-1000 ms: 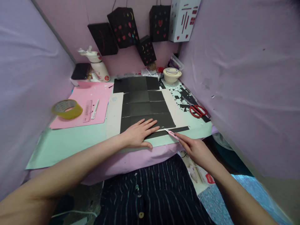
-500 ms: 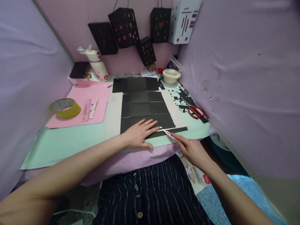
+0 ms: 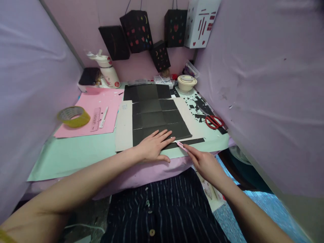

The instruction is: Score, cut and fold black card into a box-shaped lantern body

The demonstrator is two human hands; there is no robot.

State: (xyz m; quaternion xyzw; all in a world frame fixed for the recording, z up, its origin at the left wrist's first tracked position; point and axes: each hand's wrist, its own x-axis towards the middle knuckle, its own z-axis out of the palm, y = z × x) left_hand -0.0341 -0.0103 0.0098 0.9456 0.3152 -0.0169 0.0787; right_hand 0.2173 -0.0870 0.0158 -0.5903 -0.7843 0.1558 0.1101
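We see the left hand (image 3: 154,145) pressed flat, fingers spread, on the near edge of a large creased sheet of black paper (image 3: 157,113) that lies on a beige cardboard backing (image 3: 124,125) in the middle of the pale green table cover (image 3: 76,153). The right hand (image 3: 206,163) is closed around a slim pink craft knife (image 3: 181,145), whose tip meets the paper just beside the left fingertips (image 3: 172,137) — at the line where a narrow black strip (image 3: 192,141) runs off to the right along the sheet's near edge. We cannot tell whether the strip is fully parted from the sheet. To the left lies a pink paper sheet (image 3: 88,101) carrying a clear plastic ruler (image 3: 95,119) and a white pen (image 3: 103,117) side by side, with a yellow roll of tape (image 3: 73,116) at its left edge. On the right, red-handled scissors (image 3: 214,121) rest among black paper scraps (image 3: 199,104), and a cream lidded bowl (image 3: 186,82) stands behind them near the back wall. A white bottle with a red mark (image 3: 107,69) stands at the back left — beside a dark box. Black paper lanterns with coloured cut-outs (image 3: 138,30) and one white lantern (image 3: 201,22) hang on the pink wall above.
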